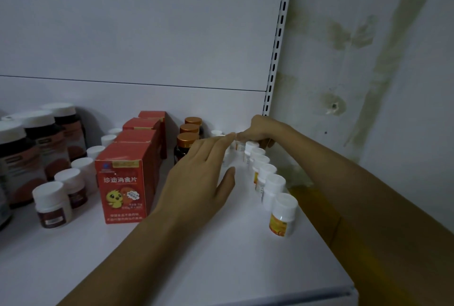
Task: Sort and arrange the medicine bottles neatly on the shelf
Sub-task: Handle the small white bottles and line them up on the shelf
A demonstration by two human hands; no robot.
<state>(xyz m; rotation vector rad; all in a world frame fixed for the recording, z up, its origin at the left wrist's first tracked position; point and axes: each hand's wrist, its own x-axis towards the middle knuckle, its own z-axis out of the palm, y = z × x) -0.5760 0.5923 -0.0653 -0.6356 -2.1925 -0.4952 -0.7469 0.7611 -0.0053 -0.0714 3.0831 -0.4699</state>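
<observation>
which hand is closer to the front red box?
Left. The left hand hovers just right of the front red box, fingers spread, not touching it. The right hand is further back at the far end of the row of white bottles.

- On my white shelf (201, 251), beside my right fingers (242, 136), white-capped white bottles (282, 214) carry yellow-and-orange labels.
- Left of my left fingers (221, 142), dark bottles (186, 144) wear copper-gold caps.
- Further left of those fingers, red cartons (122, 180) show white characters and a yellow chick.
- Beyond them I see small white-capped bottles (51, 205) with maroon labels, and large dark bottles (17, 158) with white caps and rust-brown label patches.
- Past my right fingers, the pale wall (368, 35) is streaked yellowish-green.
</observation>
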